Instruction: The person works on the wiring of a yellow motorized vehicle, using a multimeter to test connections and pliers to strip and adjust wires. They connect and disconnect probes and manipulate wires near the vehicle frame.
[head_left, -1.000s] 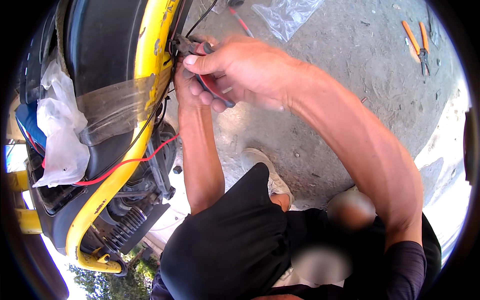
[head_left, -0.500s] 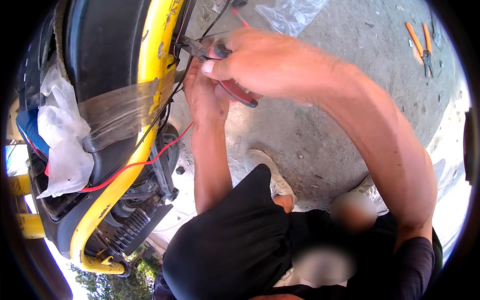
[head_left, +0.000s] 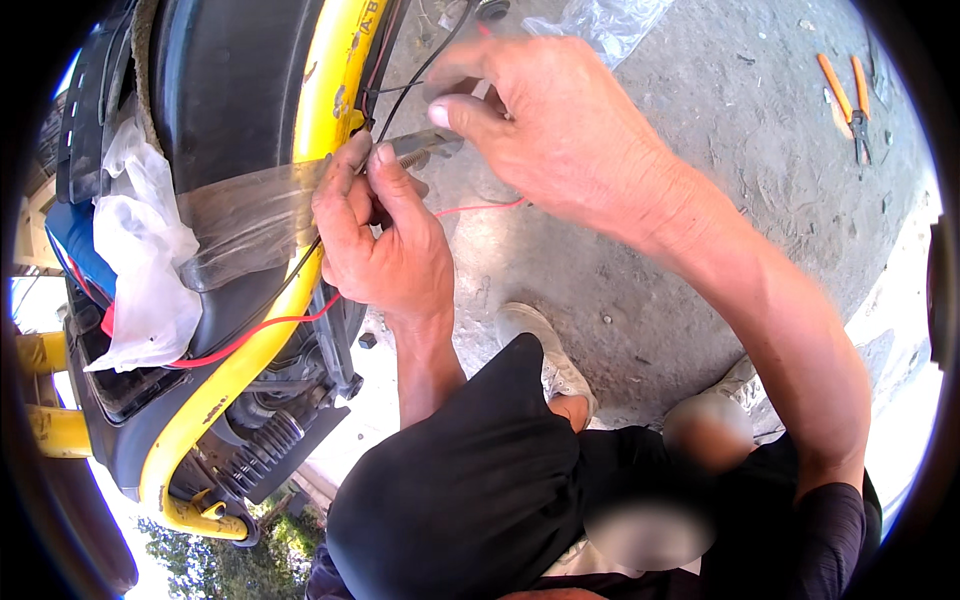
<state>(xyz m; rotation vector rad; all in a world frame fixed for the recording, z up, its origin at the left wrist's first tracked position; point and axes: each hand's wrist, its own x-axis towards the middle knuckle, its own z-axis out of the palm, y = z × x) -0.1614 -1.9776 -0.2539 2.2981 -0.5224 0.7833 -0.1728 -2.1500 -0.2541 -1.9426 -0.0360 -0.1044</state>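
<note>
My left hand is closed beside the yellow frame tube, thumb and forefinger pinching a thin black wire. To its right, my right hand hovers over the ground, fingers curled and somewhat blurred. A gap shows between its thumb and fingertips, and no tool shows in it. The fingertips are close to the end of a short dark wire; I cannot make out contact. Behind the left fingers a grey metal part sticks out. A red wire passes behind the left hand and shows again on its right.
Clear tape and a white plastic bag hang on the vehicle's left side. A coil spring sits low on it. Orange-handled pliers lie on the ground at the far right; a clear plastic bag lies at the top.
The red-handled pliers have left my right hand and are out of sight. That hand has risen slightly. My left hand has moved down and left, now pinching the wire by the tube.
</note>
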